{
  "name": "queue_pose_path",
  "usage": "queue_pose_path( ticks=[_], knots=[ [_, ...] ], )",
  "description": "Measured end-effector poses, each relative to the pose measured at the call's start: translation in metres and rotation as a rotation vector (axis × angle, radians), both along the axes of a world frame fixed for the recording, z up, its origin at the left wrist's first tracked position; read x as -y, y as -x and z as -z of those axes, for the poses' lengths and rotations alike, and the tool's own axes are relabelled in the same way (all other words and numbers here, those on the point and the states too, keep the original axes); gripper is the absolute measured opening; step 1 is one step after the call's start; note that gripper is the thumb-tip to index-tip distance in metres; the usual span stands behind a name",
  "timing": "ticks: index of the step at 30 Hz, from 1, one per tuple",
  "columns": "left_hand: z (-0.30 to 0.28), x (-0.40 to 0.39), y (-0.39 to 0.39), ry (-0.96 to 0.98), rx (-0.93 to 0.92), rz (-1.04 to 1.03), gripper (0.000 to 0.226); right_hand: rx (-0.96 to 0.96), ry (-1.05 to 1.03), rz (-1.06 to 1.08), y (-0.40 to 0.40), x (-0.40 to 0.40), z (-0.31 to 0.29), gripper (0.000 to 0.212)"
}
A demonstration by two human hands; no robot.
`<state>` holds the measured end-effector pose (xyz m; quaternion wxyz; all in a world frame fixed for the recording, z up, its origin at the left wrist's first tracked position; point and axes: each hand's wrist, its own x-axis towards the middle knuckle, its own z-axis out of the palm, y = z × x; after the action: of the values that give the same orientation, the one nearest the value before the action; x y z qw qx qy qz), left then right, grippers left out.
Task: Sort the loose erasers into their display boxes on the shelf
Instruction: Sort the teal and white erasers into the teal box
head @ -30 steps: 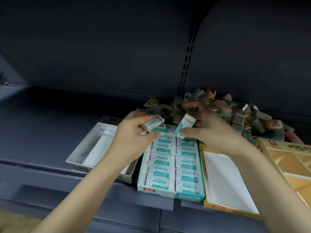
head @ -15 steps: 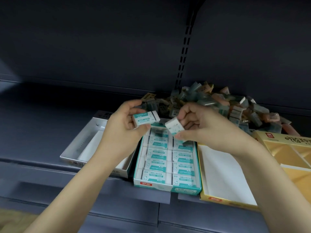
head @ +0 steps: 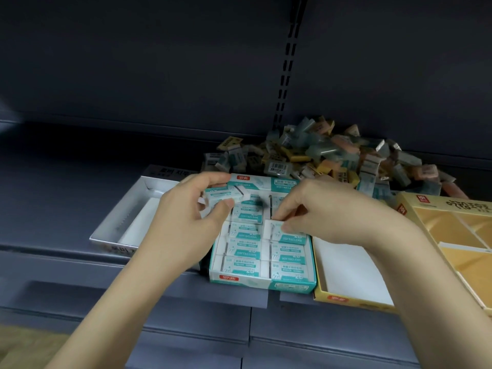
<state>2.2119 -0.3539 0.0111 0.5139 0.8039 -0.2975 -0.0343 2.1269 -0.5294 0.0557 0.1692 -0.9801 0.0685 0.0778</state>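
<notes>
Small white erasers with teal paper sleeves (head: pixel 246 251) fill the teal-and-white cardboard display box (head: pixel 262 284) lying under and between both hands, with an open white cardboard box (head: pixel 119 222) just left of the left hand. The left hand (head: pixel 186 217) grips one teal-sleeved eraser (head: pixel 226 194) between thumb and curled fingers above the box's far rows. The right hand (head: pixel 330 211) pinches a second teal-sleeved eraser (head: pixel 275 229) down onto the box's right column, a heap of mixed loose erasers (head: pixel 346 158) beyond it and an open yellow cardboard box (head: pixel 348 272) just to its right.

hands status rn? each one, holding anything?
Left hand: closed grip on a teal-and-white eraser.
Right hand: fingertips pinch another eraser, low over the teal display box.
</notes>
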Motion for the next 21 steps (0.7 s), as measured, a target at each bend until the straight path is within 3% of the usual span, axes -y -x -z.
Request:
queue_pose_path(
  ticks=[5, 17, 21],
  knots=[
    [0.001, -0.003, 0.004, -0.118, 0.138, 0.01, 0.034, 0.009, 0.033, -0.017, 0.002, -0.003, -0.001, 0.034],
    [-0.009, -0.004, 0.008, -0.084, 0.11, 0.036, 0.046, 0.107, 0.033, 0.065, 0.009, -0.002, 0.016, 0.031],
    [-0.006, -0.003, 0.012, -0.24, 0.38, -0.018, 0.026, 0.135, 0.001, 0.108, 0.014, 0.002, 0.02, 0.025]
  ],
)
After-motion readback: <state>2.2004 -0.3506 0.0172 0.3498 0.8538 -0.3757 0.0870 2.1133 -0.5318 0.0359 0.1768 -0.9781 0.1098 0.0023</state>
